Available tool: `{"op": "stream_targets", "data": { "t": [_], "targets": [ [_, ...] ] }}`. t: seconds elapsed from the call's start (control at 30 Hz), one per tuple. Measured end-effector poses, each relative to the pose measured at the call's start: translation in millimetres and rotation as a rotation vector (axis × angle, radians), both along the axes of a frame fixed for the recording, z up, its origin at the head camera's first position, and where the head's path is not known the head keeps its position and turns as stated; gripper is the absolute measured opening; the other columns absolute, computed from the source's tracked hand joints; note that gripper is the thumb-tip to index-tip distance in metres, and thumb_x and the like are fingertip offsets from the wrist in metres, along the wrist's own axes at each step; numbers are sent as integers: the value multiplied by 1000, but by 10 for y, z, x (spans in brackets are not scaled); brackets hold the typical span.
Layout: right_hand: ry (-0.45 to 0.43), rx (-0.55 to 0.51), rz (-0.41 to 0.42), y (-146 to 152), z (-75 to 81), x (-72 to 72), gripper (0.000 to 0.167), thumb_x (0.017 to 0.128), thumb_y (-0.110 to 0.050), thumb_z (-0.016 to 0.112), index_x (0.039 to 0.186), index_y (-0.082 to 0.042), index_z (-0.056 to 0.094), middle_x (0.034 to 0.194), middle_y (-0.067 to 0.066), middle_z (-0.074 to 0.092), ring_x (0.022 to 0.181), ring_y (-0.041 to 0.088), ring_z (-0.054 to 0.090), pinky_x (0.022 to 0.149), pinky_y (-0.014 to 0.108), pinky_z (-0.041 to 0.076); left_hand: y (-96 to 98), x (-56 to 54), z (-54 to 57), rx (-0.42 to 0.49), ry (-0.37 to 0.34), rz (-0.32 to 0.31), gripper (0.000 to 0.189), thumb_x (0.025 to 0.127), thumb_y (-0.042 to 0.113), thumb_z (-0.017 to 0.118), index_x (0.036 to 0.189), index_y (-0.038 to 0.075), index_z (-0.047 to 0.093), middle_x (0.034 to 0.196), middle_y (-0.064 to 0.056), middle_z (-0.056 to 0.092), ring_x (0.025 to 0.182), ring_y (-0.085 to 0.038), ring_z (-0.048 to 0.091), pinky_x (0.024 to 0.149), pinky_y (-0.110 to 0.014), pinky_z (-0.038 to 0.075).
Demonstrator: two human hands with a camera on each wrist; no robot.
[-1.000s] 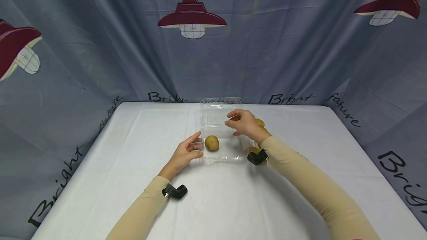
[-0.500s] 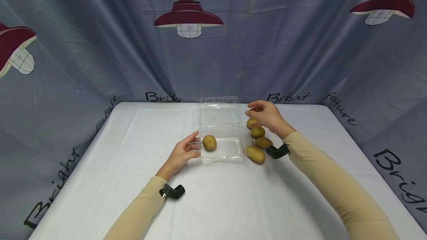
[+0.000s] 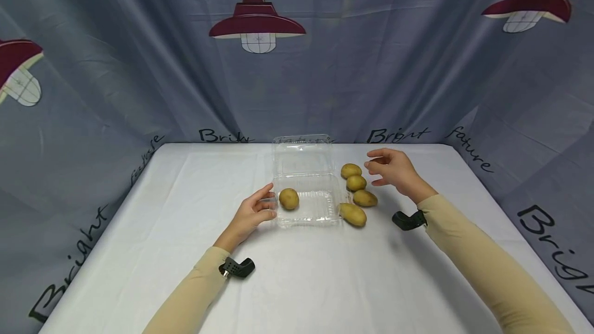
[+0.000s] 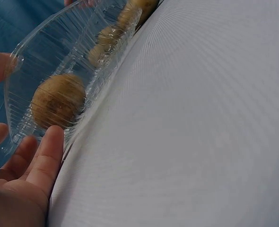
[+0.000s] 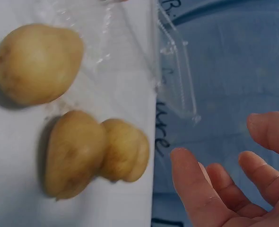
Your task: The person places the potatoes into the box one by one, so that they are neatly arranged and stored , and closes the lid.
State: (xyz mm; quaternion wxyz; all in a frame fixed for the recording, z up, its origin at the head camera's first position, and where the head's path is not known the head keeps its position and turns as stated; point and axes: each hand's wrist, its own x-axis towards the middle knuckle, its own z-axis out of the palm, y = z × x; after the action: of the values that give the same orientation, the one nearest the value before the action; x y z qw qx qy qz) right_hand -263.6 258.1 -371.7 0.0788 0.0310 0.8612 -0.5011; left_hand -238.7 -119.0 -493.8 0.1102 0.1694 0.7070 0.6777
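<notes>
Right hand (image 3: 395,170) moved rightward, round yellow-brown potato (image 3: 289,199) in clear container (image 3: 319,204)

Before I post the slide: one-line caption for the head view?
Left fingers at an open clear container with one potato inside; right fingers, empty, near four more potatoes alongside.

Left wrist view dim, right perhaps blurred

White-covered table (image 3: 297,282) here, and directly on it sits an open clear plastic container (image 3: 317,204), with four potatoes (image 3: 365,198) strung along its right side!
</notes>
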Motion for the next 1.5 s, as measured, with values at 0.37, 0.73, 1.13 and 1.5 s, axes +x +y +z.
{"op": "stream_targets", "data": {
  "t": [0.37,0.73,1.13,1.5],
  "targets": [
    [-66,57,-21,196,-249,51,56,101,-26,61,150,-2,46,147,26,51,126,40,57,88,40,63,-15,-10,-32,30,38,-14,83,85,3,65,159,-2,27,142,-27,45,111,-14,61,83,-15,56],
    [-86,94,-46,257,-467,20,54,100,-25,63,147,-1,49,144,27,53,122,36,60,85,35,62,-3,-13,16,14,-8,-9,83,86,-2,63,160,-1,27,148,-32,40,121,-32,57,84,-14,55],
    [-82,75,-59,233,-623,-1,50,98,-20,64,143,1,53,135,25,58,112,30,66,84,34,63,-2,-12,-2,6,-6,-3,83,85,-2,63,160,0,28,147,-32,41,120,-33,57,84,-14,55],
    [-88,140,-23,179,-696,52,48,96,-25,67,137,-1,59,131,24,61,92,16,64,74,27,57,0,-2,39,6,-11,0,83,84,-3,63,160,-1,28,147,-32,41,120,-36,56,83,-13,55]
  ]
}}
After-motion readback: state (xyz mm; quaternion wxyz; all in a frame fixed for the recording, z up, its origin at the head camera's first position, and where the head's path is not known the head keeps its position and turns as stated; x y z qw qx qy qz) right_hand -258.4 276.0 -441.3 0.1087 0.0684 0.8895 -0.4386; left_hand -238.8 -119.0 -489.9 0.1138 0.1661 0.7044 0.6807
